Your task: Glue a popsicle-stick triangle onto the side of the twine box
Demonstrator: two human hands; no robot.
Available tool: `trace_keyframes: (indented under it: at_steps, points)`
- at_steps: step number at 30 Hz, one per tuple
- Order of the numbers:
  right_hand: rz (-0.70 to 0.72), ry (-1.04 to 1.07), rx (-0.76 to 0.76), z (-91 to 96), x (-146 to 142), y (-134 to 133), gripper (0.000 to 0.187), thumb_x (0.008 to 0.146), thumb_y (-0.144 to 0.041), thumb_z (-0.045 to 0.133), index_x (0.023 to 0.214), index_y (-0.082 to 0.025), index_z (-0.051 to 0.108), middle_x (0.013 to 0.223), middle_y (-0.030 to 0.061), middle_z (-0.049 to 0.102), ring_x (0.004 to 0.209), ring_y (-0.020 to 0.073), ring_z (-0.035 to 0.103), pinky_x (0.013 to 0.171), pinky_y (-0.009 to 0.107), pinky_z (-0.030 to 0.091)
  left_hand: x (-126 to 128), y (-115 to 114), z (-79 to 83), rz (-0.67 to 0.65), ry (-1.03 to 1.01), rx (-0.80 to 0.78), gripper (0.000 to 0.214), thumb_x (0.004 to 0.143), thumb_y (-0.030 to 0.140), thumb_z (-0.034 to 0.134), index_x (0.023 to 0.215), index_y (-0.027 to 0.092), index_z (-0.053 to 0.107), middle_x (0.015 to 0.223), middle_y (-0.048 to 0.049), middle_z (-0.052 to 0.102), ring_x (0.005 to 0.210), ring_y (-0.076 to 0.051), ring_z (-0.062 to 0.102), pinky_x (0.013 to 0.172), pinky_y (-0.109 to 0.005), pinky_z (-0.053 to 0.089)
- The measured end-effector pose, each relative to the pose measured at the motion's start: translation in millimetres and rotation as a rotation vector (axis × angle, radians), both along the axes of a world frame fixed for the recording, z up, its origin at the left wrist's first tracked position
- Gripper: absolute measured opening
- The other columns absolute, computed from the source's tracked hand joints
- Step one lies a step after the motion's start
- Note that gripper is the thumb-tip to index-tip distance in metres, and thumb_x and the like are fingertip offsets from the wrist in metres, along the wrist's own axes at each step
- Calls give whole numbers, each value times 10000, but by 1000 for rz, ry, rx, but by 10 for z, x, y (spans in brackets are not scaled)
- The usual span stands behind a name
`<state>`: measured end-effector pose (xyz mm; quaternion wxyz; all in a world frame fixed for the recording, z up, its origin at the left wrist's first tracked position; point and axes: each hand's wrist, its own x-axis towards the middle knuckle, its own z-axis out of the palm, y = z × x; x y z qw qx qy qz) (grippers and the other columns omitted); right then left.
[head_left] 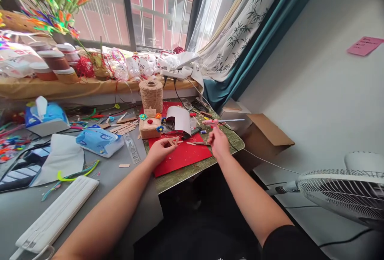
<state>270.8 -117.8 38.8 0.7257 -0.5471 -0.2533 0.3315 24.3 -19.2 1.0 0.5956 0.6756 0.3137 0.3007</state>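
My left hand (158, 152) pinches a few short wooden craft sticks (174, 141) joined at angles, above a red sheet (174, 165) on the desk. Over the sheet's right side, my right hand (219, 144) is closed around a pink hot glue gun (211, 122). A pale glue stick (235, 120) juts from its rear, and the nozzle points left. Just behind my left hand stands a twine-wrapped box (150, 131) with small colourful flowers. A curved white piece (182, 120) stands beside it. Loose sticks (191, 143) lie on the sheet between my hands.
Behind the box rises a large twine spool (151, 96). Tissue packs (100, 141), a clear stencil ruler (132, 148) and a white case (57, 216) lie to the left. A power strip (172, 75) rests on the sill. At right are a cardboard box (264, 136) and a fan (345, 184).
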Motion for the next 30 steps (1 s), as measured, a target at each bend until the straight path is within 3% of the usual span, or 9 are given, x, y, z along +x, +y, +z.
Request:
trace_keyframes:
  at_steps: [3,6,11,16,19,22,26,28,30]
  points:
    - [97,-112,-29,-169,-310,-6,449,667,-398,923,1012,-206,708,825,-7,674,704,132,599,643,263,503,21,-19,-17,-11,33,29,371,724,531,802,736,174,701,672,-9,650,652,-167,567,625,-276,427]
    - [301,-383,-60,-351,-610,40,485,742,-392,880,1174,-223,739,1027,46,717,902,180,660,826,319,541,59,-46,-38,-76,112,101,346,773,510,768,742,170,714,696,-16,663,656,-165,555,625,-274,423]
    - [374,-441,49,-486,-641,55,211,889,-393,756,1032,-250,818,1036,69,770,971,229,707,895,366,548,133,-63,-31,-155,230,212,310,832,476,727,759,175,714,775,-31,686,750,-180,569,740,-291,453]
    - [355,-383,158,-471,-521,-4,198,943,-401,691,1001,-279,836,1035,68,791,1010,245,726,941,395,555,215,-98,61,-186,321,203,339,814,508,745,742,179,703,751,-25,658,735,-176,544,719,-282,432]
    - [321,-383,158,-413,-442,-15,208,927,-432,701,922,-273,836,1008,71,784,967,243,718,930,401,553,261,-109,140,-191,341,151,350,824,512,740,722,181,685,690,-1,611,661,-151,497,660,-271,394]
    - [251,-134,128,-393,-267,-8,224,837,-461,790,844,-239,810,886,64,765,844,220,698,830,363,561,300,-146,229,-195,373,147,371,809,532,758,719,180,683,688,4,600,652,-144,489,651,-266,383]
    - [224,192,35,-497,-63,-34,374,783,-562,803,764,-202,705,588,-32,589,464,103,466,485,261,418,324,-359,304,27,370,70,431,761,606,780,764,188,678,690,0,616,657,-156,532,662,-270,415]
    - [306,231,28,-564,-74,-84,428,782,-609,787,762,-197,674,572,-57,539,420,72,383,436,238,346,334,-527,297,151,320,25,446,752,622,782,800,189,684,735,-16,649,702,-172,570,705,-283,451]
    - [427,265,34,-608,-160,-155,467,794,-649,760,822,-188,698,652,-32,594,452,77,442,451,236,377,344,-703,267,228,274,-7,449,747,619,788,826,185,700,789,-33,680,753,-185,599,759,-300,477]
